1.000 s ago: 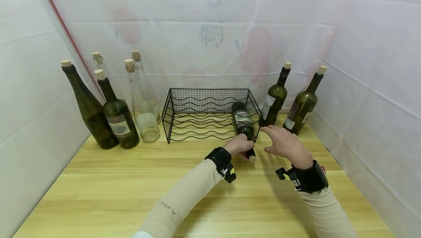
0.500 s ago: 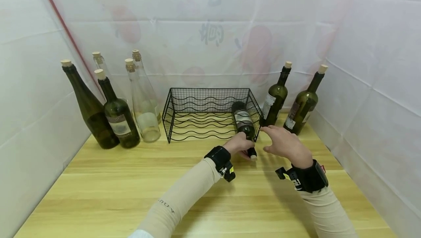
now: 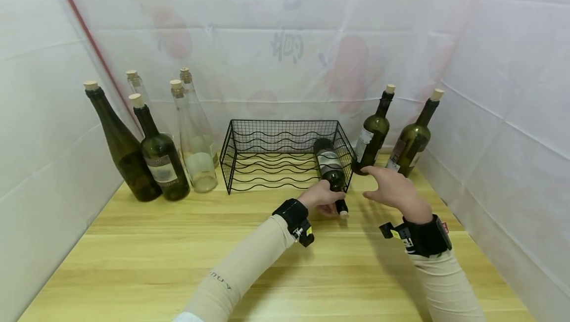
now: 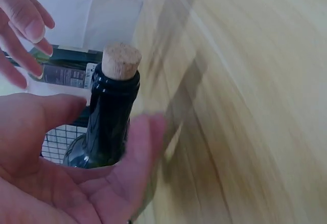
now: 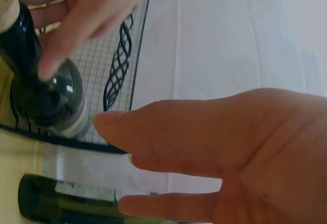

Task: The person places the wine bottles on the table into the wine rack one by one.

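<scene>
A dark green wine bottle [image 3: 329, 162] lies at the right end of the black wire rack [image 3: 267, 189], its corked neck pointing out to the front. My left hand [image 3: 321, 196] is at that neck, with thumb and fingers spread loosely to either side of it. In the left wrist view, the cork [image 4: 121, 61] stands out past the fingers, which are blurred. To the right of the rack, my right hand [image 3: 394, 191] hovers with its fingers extended and holds nothing. It is nearest to two upright green bottles, one close to the rack [image 3: 373, 136] and another farther right [image 3: 410, 144].
Several corked bottles stand left of the rack: a tall green one [image 3: 122, 154], a labelled green one [image 3: 162, 166] and clear ones [image 3: 198, 163]. White cloth walls [image 3: 285, 79] close off the back and sides of the wooden table [image 3: 156, 257].
My left hand has shifted slightly left and its fingers have loosened around the bottle's neck. My right hand has moved a little to the right. The bottle stays in the rack.
</scene>
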Motion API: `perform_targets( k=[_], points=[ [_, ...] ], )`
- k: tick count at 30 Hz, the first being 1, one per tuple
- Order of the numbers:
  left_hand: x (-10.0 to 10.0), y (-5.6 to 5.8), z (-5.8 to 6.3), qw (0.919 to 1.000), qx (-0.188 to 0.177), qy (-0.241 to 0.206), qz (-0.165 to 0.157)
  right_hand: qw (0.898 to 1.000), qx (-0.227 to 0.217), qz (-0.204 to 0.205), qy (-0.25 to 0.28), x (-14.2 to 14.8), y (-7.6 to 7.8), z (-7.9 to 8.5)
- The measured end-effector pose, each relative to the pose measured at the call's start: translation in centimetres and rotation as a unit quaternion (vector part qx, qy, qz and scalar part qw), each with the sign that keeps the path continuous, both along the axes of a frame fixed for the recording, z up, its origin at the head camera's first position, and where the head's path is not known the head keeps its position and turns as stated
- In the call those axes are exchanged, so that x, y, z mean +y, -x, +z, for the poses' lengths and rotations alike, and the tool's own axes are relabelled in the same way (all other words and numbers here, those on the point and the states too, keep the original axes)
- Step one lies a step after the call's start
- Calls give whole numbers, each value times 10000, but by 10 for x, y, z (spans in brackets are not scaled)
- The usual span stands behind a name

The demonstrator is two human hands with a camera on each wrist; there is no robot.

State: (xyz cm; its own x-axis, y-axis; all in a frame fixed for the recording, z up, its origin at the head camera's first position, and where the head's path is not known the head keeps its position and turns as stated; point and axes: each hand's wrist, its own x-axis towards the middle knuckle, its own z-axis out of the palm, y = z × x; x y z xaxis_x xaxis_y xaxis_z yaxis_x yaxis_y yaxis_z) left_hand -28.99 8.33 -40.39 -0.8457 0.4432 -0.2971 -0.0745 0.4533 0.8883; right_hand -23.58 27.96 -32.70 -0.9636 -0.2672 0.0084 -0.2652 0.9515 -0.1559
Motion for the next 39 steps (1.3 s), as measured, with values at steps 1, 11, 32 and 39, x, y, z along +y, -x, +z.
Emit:
perform_targets(
  k=[1, 11, 32, 39],
  points=[
    [-2, 0, 1, 9999, 40, 160, -34, 10000, 4, -17, 14, 3, 1, 0],
    [-25, -3, 11, 9839, 679, 1508, -677, 9995, -110, -266, 144, 35, 18, 6],
    [-98, -4, 37, 9001, 1803, 2277, -3247, 9840, -405, -1295, 1153, 114, 43, 0],
    [-119, -15, 33, 9018, 1648, 1947, -3489, 9769, -54, -1564, 1454, 123, 52, -12]
  ],
)
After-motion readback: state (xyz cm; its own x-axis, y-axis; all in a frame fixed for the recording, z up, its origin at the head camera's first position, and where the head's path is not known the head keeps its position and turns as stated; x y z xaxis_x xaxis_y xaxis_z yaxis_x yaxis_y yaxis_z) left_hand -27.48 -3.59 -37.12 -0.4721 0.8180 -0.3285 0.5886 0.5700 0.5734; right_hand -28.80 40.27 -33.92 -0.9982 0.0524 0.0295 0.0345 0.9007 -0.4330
